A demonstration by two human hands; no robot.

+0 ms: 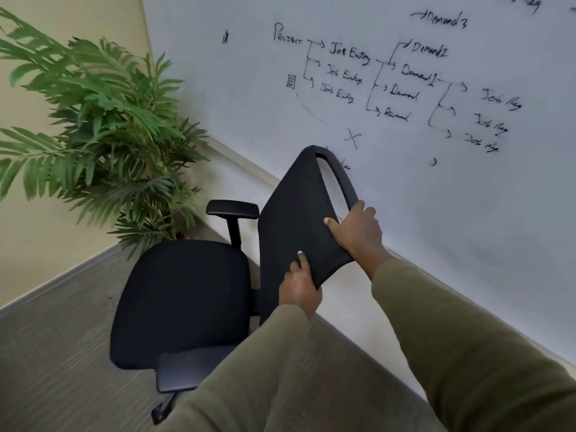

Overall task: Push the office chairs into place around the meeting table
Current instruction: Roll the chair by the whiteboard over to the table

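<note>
A black office chair (184, 300) with a mesh backrest (296, 213) and two armrests stands in a room corner, its back close to the whiteboard wall. My left hand (300, 286) grips the near lower edge of the backrest, thumb on the mesh. My right hand (357, 233) clasps the backrest's top rim, thumb pressed on the front face. Both arms wear olive-green sleeves. No meeting table shows in this view.
A large whiteboard wall (405, 104) covered in handwritten diagrams runs along the right. A leafy green potted plant (103, 126) fills the corner to the left of the chair. Grey carpet (46, 353) stretches left and toward me, bordered by a beige wall (37, 244).
</note>
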